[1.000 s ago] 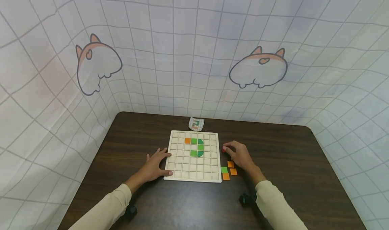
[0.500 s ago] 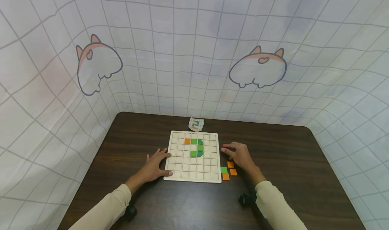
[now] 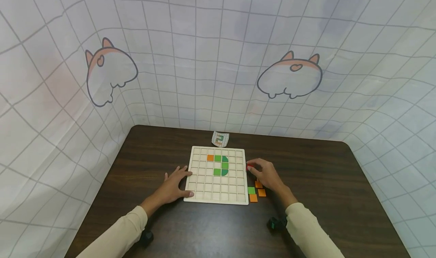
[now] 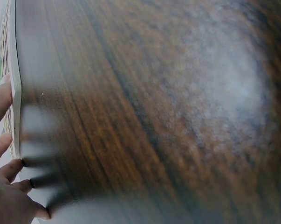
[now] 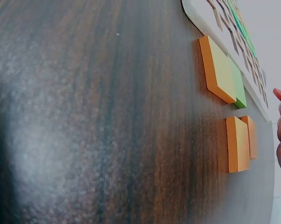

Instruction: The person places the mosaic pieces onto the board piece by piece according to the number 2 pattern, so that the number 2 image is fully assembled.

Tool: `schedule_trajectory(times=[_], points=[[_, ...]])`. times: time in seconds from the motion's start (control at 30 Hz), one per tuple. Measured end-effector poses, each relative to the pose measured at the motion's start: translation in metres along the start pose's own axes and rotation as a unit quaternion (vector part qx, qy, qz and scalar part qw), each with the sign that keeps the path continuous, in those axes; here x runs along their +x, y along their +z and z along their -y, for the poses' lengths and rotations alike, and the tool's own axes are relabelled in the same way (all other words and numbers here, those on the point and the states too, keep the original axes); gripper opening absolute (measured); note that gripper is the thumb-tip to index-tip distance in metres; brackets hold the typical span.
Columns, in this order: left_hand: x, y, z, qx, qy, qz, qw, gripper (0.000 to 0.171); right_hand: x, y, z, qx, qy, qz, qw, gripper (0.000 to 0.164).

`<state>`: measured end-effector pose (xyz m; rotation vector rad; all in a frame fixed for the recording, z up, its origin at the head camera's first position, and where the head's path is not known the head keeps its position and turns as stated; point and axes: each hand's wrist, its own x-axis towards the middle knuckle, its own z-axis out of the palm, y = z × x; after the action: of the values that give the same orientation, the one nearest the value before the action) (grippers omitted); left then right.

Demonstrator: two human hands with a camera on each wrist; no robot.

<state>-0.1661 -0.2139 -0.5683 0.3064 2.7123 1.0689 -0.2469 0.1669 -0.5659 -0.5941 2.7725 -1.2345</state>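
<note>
A cream grid board (image 3: 203,188) lies on the table. In its cells sit an orange square tile (image 3: 210,158), several green square tiles (image 3: 217,158) and dark green rounded tiles (image 3: 225,172). My left hand (image 3: 171,185) is spread at the board's left side, with thumb and index finger resting on its rim. My right hand (image 3: 269,174) pinches a small red tile (image 3: 249,167) just off the board's right edge. Its exact shape is hidden by the fingers; a red tip (image 5: 279,96) shows in the right wrist view.
Loose orange tiles (image 3: 253,198) and a green tile (image 3: 251,190) lie beside the board's lower right. A small paper card (image 3: 220,139) with a coloured pattern is behind the board. Dark wrist devices (image 3: 276,224) show near both sleeves. A white grid cloth (image 3: 204,61) surrounds the table.
My right hand has shifted slightly left toward the board, and the red tile turns between its fingertips. My left hand and the board have stayed put.
</note>
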Motion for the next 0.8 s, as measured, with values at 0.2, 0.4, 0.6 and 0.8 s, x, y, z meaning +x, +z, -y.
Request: schedule_trajectory(times=[0.2, 0.4, 0.6, 0.8], points=[[0.0003, -0.0004, 0.0005, -0.003, 0.002, 0.002, 1.0000, 0.077, 0.0009, 0.0005, 0.0003, -0.024, -0.027, -0.007, 0.999, 0.027], [0.0004, -0.0008, 0.0010, -0.004, 0.002, 0.003, 1.0000, 0.077, 0.0026, 0.0018, 0.0003, -0.023, -0.043, -0.008, 0.999, 0.026], [-0.0003, -0.0009, 0.0003, -0.003, 0.003, 0.003, 1.0000, 0.077, 0.0037, 0.0030, 0.0003, -0.024, -0.046, -0.005, 0.999, 0.024], [-0.0007, -0.0006, 0.0011, -0.003, 0.003, 0.003, 1.0000, 0.077, 0.0030, 0.0032, 0.0021, -0.028, -0.038, -0.001, 0.999, 0.024]])
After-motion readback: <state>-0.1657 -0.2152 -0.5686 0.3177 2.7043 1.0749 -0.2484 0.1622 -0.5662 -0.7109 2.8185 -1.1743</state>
